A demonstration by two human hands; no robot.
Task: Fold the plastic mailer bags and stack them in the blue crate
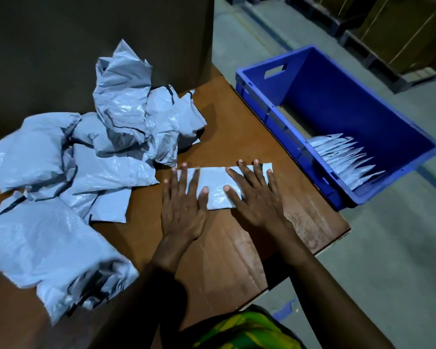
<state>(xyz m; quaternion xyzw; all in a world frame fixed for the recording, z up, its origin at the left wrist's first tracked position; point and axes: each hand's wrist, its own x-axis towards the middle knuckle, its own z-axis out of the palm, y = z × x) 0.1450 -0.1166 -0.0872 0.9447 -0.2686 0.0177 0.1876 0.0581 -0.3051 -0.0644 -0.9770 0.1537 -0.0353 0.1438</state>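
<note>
A person's left hand (183,210) and right hand (256,197) lie flat side by side, fingers straight and spread, pressing a folded grey mailer bag (215,183) onto a brown desk (237,250). Neither hand grips anything. The folded bag lies near the desk's right edge, at the centre of the view. A loose pile of crumpled, unfolded mailer bags (86,159) spreads from 8 to 11 o'clock of the hands, touching the left fingertips' side of the bag. At 2 o'clock, just beside the desk, stands the blue crate (332,96), with a row of folded bags (347,162) stacked at its near end.
</note>
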